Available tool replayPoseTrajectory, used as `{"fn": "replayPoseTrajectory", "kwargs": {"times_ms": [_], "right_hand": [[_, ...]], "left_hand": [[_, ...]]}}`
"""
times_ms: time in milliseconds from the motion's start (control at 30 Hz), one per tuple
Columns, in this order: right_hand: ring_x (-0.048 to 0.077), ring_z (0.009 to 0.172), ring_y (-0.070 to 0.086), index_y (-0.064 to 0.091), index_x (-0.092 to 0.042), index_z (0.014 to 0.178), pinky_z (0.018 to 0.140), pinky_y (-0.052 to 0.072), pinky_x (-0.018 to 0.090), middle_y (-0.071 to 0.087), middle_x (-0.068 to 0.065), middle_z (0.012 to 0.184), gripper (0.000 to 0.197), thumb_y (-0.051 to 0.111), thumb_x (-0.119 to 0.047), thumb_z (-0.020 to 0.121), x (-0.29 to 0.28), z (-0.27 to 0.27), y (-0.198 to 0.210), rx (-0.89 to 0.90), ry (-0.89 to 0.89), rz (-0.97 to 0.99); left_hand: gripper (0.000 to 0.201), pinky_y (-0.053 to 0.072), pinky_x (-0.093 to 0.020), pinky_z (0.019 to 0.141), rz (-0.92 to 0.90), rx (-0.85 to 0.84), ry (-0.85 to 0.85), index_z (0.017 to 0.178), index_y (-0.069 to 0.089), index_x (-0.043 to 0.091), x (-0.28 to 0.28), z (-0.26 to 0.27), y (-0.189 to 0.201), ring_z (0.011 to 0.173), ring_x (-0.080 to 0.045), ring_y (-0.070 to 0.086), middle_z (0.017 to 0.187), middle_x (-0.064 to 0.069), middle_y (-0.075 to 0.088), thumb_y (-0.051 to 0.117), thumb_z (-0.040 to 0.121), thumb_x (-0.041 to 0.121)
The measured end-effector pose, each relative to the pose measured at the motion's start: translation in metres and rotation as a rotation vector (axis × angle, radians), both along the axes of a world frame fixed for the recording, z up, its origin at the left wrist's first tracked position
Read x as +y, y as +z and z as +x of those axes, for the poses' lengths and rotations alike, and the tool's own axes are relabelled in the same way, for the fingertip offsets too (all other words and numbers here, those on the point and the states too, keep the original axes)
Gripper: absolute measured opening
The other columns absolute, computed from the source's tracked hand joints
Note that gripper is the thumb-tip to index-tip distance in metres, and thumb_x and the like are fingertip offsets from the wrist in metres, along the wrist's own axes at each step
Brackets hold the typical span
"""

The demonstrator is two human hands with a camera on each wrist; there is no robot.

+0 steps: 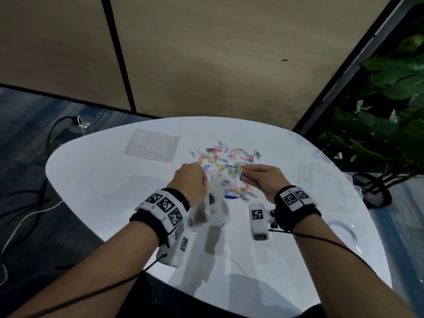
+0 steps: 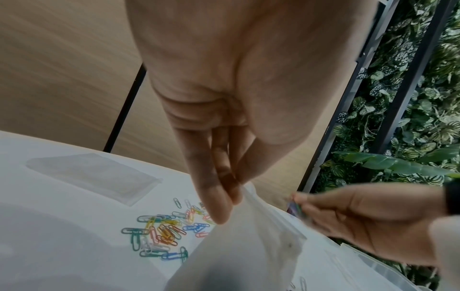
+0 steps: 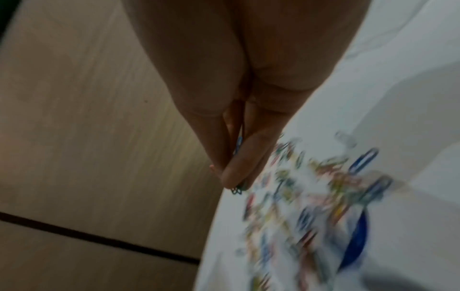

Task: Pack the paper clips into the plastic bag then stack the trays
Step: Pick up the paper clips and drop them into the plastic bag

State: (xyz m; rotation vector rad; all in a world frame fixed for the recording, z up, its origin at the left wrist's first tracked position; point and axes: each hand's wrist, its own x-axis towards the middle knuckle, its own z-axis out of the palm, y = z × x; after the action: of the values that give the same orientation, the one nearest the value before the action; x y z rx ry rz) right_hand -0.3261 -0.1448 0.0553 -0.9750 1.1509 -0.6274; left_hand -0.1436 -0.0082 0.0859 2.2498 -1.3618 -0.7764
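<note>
Most paper clips [image 1: 226, 162] lie loose on the bench [image 1: 110, 180], just beyond the bag [image 2: 246, 246]. Our left hand [image 1: 191, 180] pinches the bag's rim; right hand [image 1: 263, 180] fingers [image 3: 236, 171] pinch a few clips beside it. Packing step; next we need the bag mouth open under them.

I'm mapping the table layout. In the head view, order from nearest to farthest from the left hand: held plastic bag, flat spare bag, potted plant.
1. Held plastic bag, pinched by the left hand.
2. Flat spare bag, farther up the table, left.
3. Potted plant, far right, off the table.
</note>
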Motion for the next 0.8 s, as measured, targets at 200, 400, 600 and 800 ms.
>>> {"fn": "replayPoseTrajectory", "kwargs": {"times_ms": [200,400,600,800], "right_hand": [[0.023,0.071,0.07,0.07,0.004,0.089,0.075,0.061,0.028,0.072,0.013,0.078,0.009,0.07,0.007,0.081,0.064,0.038,0.025,0.044,0.291,-0.012],[0.011,0.064,0.062,0.079,-0.013,0.08,0.058,0.043,0.009,0.074,0.002,0.075,0.018,0.066,-0.002,0.075,0.084,0.046,0.007,0.606,0.511,-0.656],[0.019,0.068,0.068,0.076,-0.017,0.08,0.066,0.055,0.029,0.073,0.003,0.073,0.019,0.059,-0.009,0.079,0.078,0.043,0.02,0.555,0.868,-0.762],[0.031,0.084,0.07,0.073,-0.013,0.097,0.074,0.06,0.037,0.07,0.017,0.103,0.027,0.063,0.005,0.081,0.026,0.02,0.013,0.27,0.365,-0.415]], "left_hand": [[0.018,0.049,-0.028,0.081,-0.006,-0.008,-0.001,0.093,0.072,0.016,0.004,-0.012,0.003,0.096,-0.025,0.065,0.105,-0.006,0.071,0.053,0.093,0.016],[0.019,0.055,-0.033,0.081,-0.034,0.025,-0.041,0.094,0.071,0.012,0.006,-0.012,0.006,0.09,-0.027,0.068,0.097,-0.007,0.071,0.052,0.096,0.009],[0.021,0.06,-0.043,0.081,-0.04,0.081,-0.075,0.097,0.071,0.012,0.014,-0.003,0.013,0.082,-0.029,0.069,0.081,-0.003,0.062,0.05,0.098,0.008],[0.021,0.064,-0.041,0.066,-0.049,0.127,0.02,0.09,0.068,0.013,0.013,0.023,0.016,0.061,-0.026,0.072,0.071,-0.008,0.071,0.05,0.101,0.012]]}}
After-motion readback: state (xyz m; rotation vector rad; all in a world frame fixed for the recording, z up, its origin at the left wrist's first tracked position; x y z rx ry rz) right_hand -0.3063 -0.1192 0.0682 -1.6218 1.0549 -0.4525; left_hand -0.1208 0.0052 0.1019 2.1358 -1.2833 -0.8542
